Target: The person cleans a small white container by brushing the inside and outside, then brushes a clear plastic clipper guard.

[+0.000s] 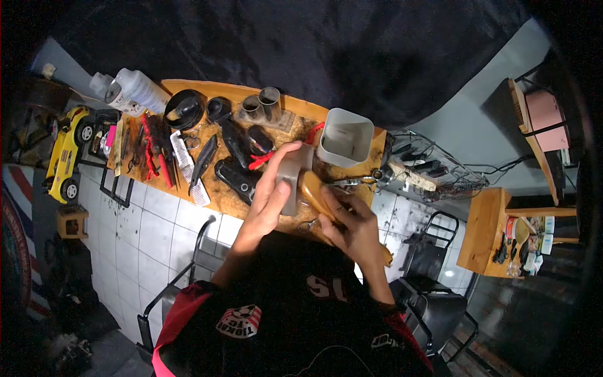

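Observation:
My left hand (269,204) is wrapped round a greyish rectangular plastic container (293,182), which is tilted above the front of the wooden table. Against its right side rests the rounded end of a tan wooden brush (316,193); my right hand (353,223) grips it, and its bristles are hidden. Just beyond my hands stands a pale square plastic bin (345,141). Black hair clippers (236,180) lie left of my left hand. Metal scissors (355,181) lie near the right edge, above my right hand.
The wooden table (220,200) carries a white comb (186,164), black bowl (184,109), metal cups (269,103) and plastic bottles (141,91). A wire rack (424,164) stands right. Chairs (440,311) flank me, and a yellow toy car (68,154) is far left.

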Available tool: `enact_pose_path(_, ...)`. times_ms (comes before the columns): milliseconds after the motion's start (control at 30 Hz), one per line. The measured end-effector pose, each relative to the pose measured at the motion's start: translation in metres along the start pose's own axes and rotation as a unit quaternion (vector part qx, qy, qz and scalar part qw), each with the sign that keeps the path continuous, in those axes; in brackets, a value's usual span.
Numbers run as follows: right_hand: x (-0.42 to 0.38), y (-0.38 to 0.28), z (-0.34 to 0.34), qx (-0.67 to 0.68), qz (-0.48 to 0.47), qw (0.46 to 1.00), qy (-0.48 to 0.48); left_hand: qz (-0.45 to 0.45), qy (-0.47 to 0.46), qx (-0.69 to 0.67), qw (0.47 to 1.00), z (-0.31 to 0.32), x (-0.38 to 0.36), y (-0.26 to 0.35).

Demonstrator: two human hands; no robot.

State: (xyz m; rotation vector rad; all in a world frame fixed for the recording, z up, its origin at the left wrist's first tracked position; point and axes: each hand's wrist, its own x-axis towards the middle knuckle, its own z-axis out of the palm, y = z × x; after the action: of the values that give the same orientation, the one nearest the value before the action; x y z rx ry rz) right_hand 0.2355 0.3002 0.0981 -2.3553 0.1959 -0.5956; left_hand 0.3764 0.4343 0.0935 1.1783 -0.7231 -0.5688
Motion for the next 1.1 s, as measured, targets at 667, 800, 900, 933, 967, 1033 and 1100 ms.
enact_pose_path(667,-0.009,0.0,-0.012,0.262,0.17,0.943,-0.116,0.04,0.0,0.071,0.997,0.005,0.0,0.005)
enact_pose_path(800,-0.011,0.006,-0.002,0.226,0.171,0.959,-0.006,0.064,-0.017,0.168,0.983,0.007,-0.004,-0.001)
enact_pose_path(900,-0.017,0.005,-0.002,0.144,0.14,0.979,-0.036,0.156,-0.014,0.268,0.951,-0.001,-0.004,-0.018)
enact_pose_path(933,-0.017,0.005,-0.004,0.136,0.128,0.981,-0.049,0.16,0.013,0.252,0.954,-0.003,-0.005,-0.022)
enact_pose_path(967,-0.017,0.006,-0.005,0.128,0.115,0.983,-0.061,0.165,0.041,0.235,0.957,-0.004,-0.005,-0.025)
enact_pose_path(1033,-0.018,0.006,-0.008,0.159,0.085,0.982,-0.051,0.149,0.068,0.2,0.966,-0.001,-0.003,-0.015)
enact_pose_path(1100,-0.017,-0.003,-0.017,0.248,0.207,0.944,-0.059,0.12,0.058,0.208,0.969,-0.003,-0.005,-0.01)
